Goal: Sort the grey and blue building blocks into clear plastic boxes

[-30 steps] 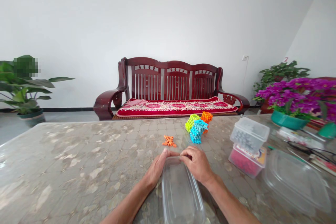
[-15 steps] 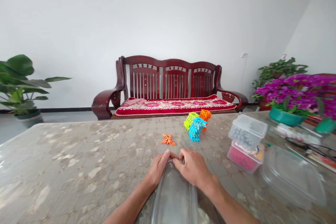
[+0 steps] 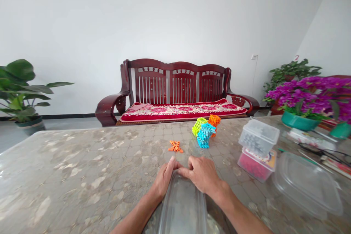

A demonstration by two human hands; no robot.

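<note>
Both hands meet at the far end of a clear plastic container near the front of the table. My left hand has its thumb up and its fingers curled inward, hidden from view. My right hand is closed, its thumb reaching left across the container's end to the left fingers. What the fingers hold, if anything, is hidden. Just beyond them lies a small orange piece of joined plastic blocks. Farther back, a blue block figure stands close to a yellow-green one and an orange one.
To the right, a clear box of grey pieces rests on a box of red pieces. Beside them lies a clear lid. Eyeglasses and purple flowers in a teal pot are farther right.
My right thumb has shifted slightly left, over the far end of the container, and my left hand has turned a little. The objects on the table stay where they were.
</note>
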